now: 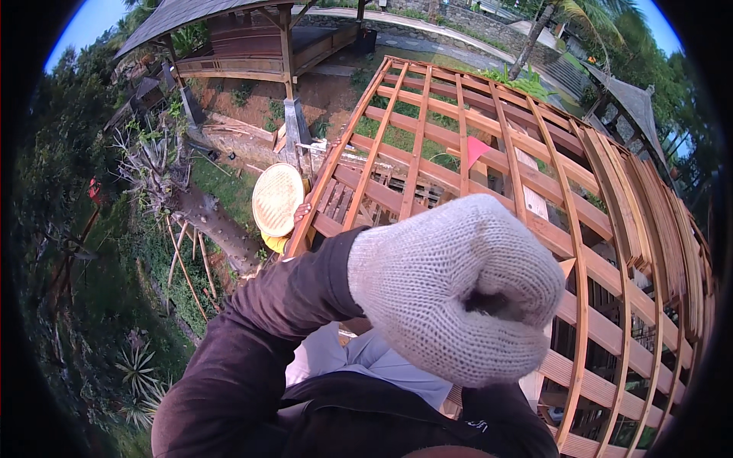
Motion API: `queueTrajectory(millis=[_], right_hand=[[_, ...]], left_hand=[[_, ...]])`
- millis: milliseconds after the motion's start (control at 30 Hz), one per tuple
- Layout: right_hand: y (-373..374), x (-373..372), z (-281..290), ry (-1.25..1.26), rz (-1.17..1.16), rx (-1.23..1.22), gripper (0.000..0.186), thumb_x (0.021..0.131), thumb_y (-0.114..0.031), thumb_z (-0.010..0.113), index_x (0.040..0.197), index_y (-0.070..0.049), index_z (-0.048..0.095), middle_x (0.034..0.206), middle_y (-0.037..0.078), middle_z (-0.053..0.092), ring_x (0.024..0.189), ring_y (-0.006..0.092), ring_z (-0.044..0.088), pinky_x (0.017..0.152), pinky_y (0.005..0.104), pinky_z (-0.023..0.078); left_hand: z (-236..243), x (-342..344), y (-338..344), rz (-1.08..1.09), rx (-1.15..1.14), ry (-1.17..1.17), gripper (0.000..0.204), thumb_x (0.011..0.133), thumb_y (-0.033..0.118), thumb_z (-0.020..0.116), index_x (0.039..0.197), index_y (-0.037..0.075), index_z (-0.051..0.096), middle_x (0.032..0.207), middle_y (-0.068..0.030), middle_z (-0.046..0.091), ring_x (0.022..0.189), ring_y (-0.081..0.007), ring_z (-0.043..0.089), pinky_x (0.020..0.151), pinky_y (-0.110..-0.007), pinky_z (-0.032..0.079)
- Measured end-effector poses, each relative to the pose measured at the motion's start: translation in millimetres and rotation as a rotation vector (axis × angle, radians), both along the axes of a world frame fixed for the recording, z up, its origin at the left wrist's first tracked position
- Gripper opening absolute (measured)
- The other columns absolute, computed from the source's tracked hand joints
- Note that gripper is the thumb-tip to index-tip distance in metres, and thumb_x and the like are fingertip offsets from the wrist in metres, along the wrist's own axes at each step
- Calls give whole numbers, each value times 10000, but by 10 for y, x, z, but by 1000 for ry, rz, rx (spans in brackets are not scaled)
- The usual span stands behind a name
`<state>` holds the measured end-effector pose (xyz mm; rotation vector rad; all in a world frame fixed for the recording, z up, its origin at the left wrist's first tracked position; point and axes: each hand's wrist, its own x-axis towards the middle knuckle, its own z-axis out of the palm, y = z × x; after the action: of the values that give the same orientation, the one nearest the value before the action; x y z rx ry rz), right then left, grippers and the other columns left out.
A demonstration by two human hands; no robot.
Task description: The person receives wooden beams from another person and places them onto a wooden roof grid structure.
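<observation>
My left hand [450,294], in a white knitted glove, is raised close in front of me. Its fingers curl round a dark hollow, and whatever they hold, if anything, is hidden. Below and behind it spreads a wooden roof frame [427,95] of reddish beams crossed by thin battens. Of my right arm only a dark sleeve [508,420] shows at the bottom; the right hand is out of sight, hidden behind the left glove or below it. A small pointed orange-brown piece [567,266] peeks out beside the glove's right edge.
A co-worker in a round woven hat [278,200] has a hand [302,212] at the frame's left edge. Long boards [664,221] lie stacked on the right. A pink flag [476,149] stands among the battens. Beyond are a pavilion [286,53] and a bare tree trunk [221,225].
</observation>
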<state>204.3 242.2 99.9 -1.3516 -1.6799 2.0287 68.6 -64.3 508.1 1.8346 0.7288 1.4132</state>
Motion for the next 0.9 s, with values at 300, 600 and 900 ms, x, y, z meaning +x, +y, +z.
queueTrajectory(millis=[300,600,900], right_hand=[[44,121,74,5,22,153,407,953,-198,772,1296,-11,654,997,123,743,751,176,703,656,340,585],[15,-259,1106,-483,276,1022,704,847,-492,800,1305,29,683,1210,254,755,1159,394,723,1013,415,546],[-702,-1371,1362,144,361,771,626,937,-416,792,1397,-17,647,1300,214,741,1225,325,715,1062,380,533]], left_hand=[[-2429,-171,19,510,-763,315,328,994,368,694,1025,50,765,876,-98,745,841,-217,725,777,-359,553],[-2731,-190,113,354,-825,761,449,954,524,645,1109,118,759,1015,-172,772,980,-381,736,879,-473,554],[-2821,-154,187,357,-865,777,467,912,506,639,1104,100,764,1009,-204,774,987,-407,739,897,-483,566]])
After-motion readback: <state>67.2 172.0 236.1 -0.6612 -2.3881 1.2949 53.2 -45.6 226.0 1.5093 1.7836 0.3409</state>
